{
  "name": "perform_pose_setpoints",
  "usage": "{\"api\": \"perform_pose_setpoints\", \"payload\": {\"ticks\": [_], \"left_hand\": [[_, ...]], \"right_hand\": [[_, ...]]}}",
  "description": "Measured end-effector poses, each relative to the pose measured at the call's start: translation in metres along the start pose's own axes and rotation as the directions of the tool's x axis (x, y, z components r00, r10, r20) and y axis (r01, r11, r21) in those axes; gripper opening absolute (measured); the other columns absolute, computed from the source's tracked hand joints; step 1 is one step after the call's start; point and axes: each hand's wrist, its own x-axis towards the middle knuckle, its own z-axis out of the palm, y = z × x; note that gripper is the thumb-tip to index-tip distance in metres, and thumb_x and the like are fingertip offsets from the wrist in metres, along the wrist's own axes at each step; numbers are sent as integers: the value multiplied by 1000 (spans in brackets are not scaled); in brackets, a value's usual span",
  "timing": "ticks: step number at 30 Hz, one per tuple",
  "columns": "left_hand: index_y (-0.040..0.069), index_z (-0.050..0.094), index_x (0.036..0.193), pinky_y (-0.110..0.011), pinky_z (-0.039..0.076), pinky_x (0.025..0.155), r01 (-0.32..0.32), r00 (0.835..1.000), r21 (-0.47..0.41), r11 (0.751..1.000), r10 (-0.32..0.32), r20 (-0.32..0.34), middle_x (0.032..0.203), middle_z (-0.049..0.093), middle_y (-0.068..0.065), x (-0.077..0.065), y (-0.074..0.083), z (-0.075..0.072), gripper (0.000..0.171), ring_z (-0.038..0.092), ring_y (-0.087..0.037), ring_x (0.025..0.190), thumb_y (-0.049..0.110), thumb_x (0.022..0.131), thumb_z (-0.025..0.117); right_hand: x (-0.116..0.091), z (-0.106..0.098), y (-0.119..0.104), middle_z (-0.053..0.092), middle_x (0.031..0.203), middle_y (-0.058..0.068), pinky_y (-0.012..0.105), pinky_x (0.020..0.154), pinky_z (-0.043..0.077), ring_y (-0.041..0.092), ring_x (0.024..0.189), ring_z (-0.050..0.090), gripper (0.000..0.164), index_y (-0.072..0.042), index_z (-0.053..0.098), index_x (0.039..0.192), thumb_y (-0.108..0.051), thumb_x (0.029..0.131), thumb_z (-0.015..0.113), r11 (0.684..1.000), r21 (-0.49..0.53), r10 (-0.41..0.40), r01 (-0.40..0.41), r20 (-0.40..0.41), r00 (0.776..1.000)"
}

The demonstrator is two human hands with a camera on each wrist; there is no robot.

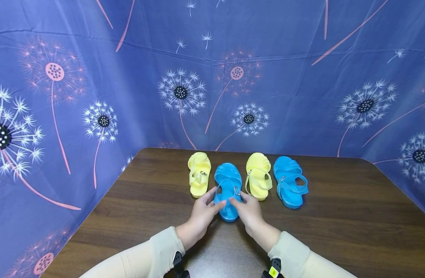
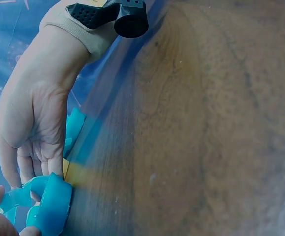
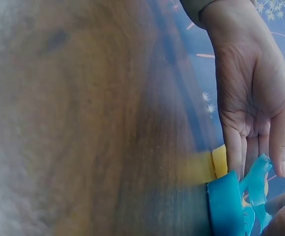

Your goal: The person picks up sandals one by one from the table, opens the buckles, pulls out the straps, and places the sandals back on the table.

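Where the nearer blue sandal (image 1: 228, 192) lies: on the table (image 1: 146, 216), between two yellow sandals (image 1: 198, 189).
Left hand (image 1: 200, 216): half-open fingers and thumb grip its left side.
Right hand (image 1: 251, 214): likewise, on its right side.

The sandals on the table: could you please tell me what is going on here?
A person holds a blue sandal at its heel half, the left hand on one side and the right hand on the other. It is at or just above the table; I cannot tell which. A yellow sandal lies to its left. To its right lie a second yellow sandal, then another blue one, untouched.
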Motion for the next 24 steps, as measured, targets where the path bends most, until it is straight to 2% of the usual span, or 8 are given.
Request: {"api": "perform_pose_setpoints", "payload": {"ticks": [8,24], "left_hand": [[2,40,145,-48,37,110,10,1000,4,1000,-10,-14,151,38,-21,-3,-2,1,63,39,-41,136,14,91,68],[0,41,144,-48,41,107,0,1000,-14,1000,0,2,150,38,-24,-15,-2,2,63,42,-41,134,14,90,69]], "right_hand": [[-6,-3,-1,37,147,31,54,110,34,44,138,35,59,11,38,142,-20,96,59,1000,-3,19,-19,-1,1000],[-13,-4,3,40,145,30,54,109,36,44,136,37,56,10,40,141,-19,97,58,998,53,36,-36,8,999]]}}
